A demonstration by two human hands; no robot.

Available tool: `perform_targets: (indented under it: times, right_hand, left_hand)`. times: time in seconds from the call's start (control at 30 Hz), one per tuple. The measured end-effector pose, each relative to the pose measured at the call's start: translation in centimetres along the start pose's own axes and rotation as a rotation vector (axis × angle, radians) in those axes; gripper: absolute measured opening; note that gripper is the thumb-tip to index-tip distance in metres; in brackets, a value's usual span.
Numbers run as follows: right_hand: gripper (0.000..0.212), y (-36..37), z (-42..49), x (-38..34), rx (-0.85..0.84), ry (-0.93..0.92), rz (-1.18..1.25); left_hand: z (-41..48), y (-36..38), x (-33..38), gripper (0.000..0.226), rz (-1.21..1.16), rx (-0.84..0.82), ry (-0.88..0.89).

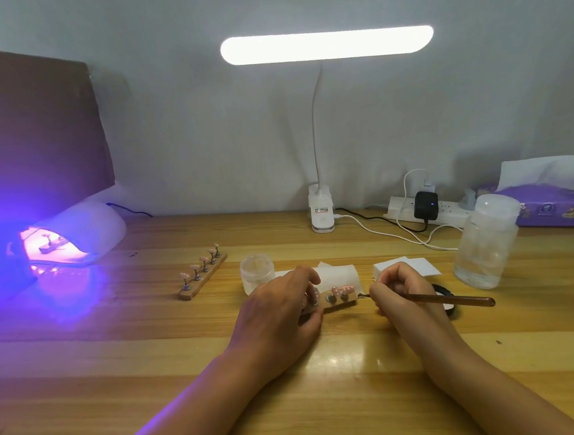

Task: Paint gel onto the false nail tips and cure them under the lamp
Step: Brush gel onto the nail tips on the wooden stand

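Three nail stands (202, 273), one brush (450, 299)

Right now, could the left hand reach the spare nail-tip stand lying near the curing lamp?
Probably yes: the spare nail-tip stand lies to the left of the left hand, with only bare table between. But that hand grips a second stand, so it must set that down first.

1. One view, head-worn and wide-angle, looks forward and down over the surface (188, 379) to the wall (204, 138).
2. Close in: left hand (279, 307) and right hand (401, 294) sit just below frame centre.
3. Curing lamp (84, 230) at left edge, tissue box (552, 206) at right edge.
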State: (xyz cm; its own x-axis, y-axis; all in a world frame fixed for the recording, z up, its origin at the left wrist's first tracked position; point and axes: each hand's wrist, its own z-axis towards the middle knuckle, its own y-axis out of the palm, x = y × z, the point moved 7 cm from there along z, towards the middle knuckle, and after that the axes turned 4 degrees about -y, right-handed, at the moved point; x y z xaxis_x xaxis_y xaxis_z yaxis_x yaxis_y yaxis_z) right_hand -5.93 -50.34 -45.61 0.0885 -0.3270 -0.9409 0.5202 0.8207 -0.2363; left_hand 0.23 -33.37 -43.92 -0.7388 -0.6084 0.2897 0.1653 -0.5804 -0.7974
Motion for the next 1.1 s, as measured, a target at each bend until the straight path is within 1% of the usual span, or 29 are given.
perform_targets:
  times: [0.13,0.27,0.43,0.67,0.83,0.9,0.97,1.07,1.1]
  right_hand:
    - [0.003,-0.2,-0.1,0.0,0.020,-0.004,0.038]
    - [0.004,0.0,0.0,-0.1,-0.005,-0.013,0.083]
    - [0.006,0.1,0.0,-0.1,-0.013,-0.009,0.003]
    - [0.005,-0.1,0.0,-0.1,0.004,-0.003,-0.029]
    - [0.001,-0.5,-0.1,-0.1,0.063,-0.004,0.057]
    - [0.007,-0.5,0.3,-0.2,0.076,0.000,0.086]
    - [0.014,-0.8,0.4,-0.6,0.102,-0.050,0.039]
    - [0.009,-0.9,-0.3,-1.9,0.126,-0.252,-0.137]
    - [0.015,-0.6,-0.5,-2.2,0.115,-0.288,-0.187]
  left_hand:
    - [0.0,0.2,-0.1,0.035,0.002,-0.020,0.007]
    - [0.0,0.1,-0.1,0.035,0.000,-0.005,0.003]
    - [-0.1,0.0,-0.1,0.035,-0.003,-0.003,0.003]
    - [0.0,0.1,0.0,0.035,0.000,-0.008,0.016]
    - [0.0,0.0,0.2,0.036,-0.011,-0.001,0.029]
    - [0.0,-0.2,0.3,0.037,-0.021,0.018,0.035]
    - [0.0,-0.4,0.3,0.038,-0.037,0.047,0.036]
    - [0.0,-0.8,0.3,0.037,-0.067,0.094,0.041]
    - [0.0,-0.9,0.4,0.037,-0.073,0.099,0.043]
